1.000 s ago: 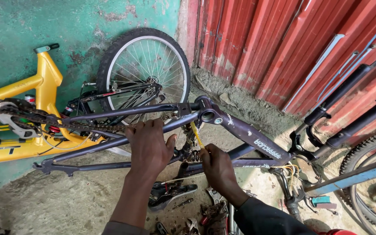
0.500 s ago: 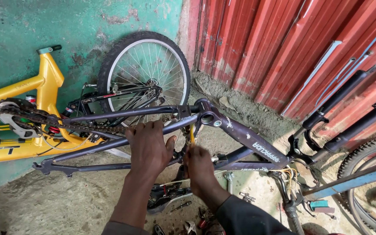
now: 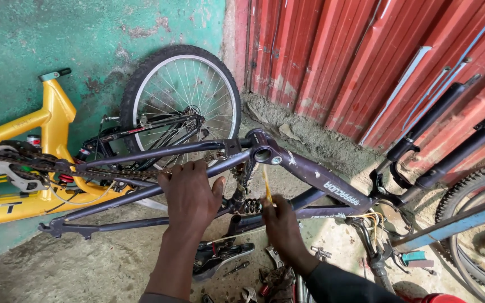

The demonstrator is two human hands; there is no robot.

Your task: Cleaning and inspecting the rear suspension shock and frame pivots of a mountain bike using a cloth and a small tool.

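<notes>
Under my left hand [image 3: 189,193] I see a dark purple bicycle frame [image 3: 310,177] with white lettering. My right hand [image 3: 279,221] holds a thin yellow tool [image 3: 266,188]. At the left of the frame lies a yellow bicycle frame [image 3: 51,120] with black lettering. At upper left I note a green wall [image 3: 85,33], mottled with grey patches; at upper right, red ribbed sheeting [image 3: 338,56]. The wheel [image 3: 181,101] at centre top has a black tyre and silver rim. A blue bar [image 3: 456,224] crosses the lower right.
</notes>
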